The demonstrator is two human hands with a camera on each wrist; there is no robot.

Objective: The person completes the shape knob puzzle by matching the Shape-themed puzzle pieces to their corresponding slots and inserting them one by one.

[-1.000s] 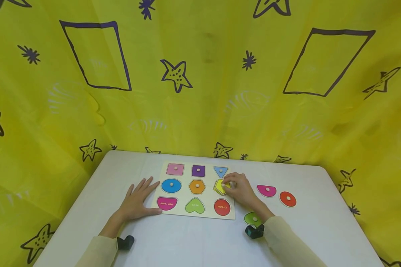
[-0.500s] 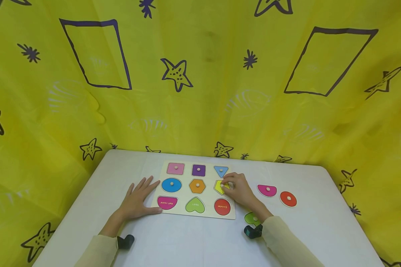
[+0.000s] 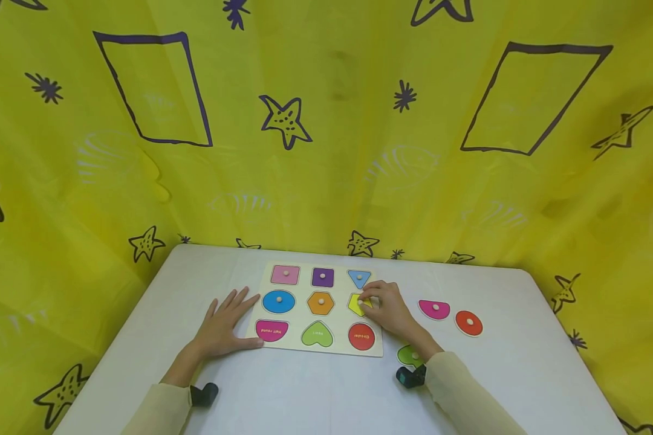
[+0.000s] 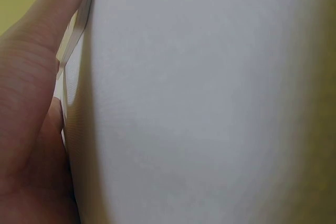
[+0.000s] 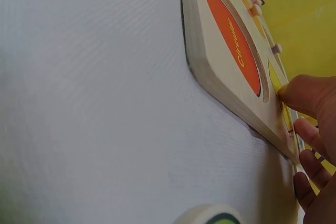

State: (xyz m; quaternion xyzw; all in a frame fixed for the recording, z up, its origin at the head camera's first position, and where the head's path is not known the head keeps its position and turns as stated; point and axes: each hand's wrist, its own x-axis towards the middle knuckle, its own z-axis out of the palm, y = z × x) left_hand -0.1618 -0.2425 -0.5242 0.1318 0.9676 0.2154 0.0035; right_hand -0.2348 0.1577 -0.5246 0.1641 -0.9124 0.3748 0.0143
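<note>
**White-covered counter (image 3: 326,399) bears a shape-puzzle board (image 3: 301,295)**

The left hand (image 3: 223,329) spreads its fingers wide at the board's left edge, gripping nothing. The right hand (image 3: 390,311) reaches over the right edge. Loose beyond it lie a green heart (image 3: 407,356), partly hidden, a magenta half-round (image 3: 434,310) and a red circle (image 3: 469,324). In the middle row's right-end recess sits the yellow pentagon (image 3: 354,306), its knob (image 3: 361,302) pinched between right thumb and fingers.

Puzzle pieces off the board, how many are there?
3: the pink half-round and the red circle, to the right of the board, and the green heart, partly hidden by the right wrist. Others could be hidden there.
</note>
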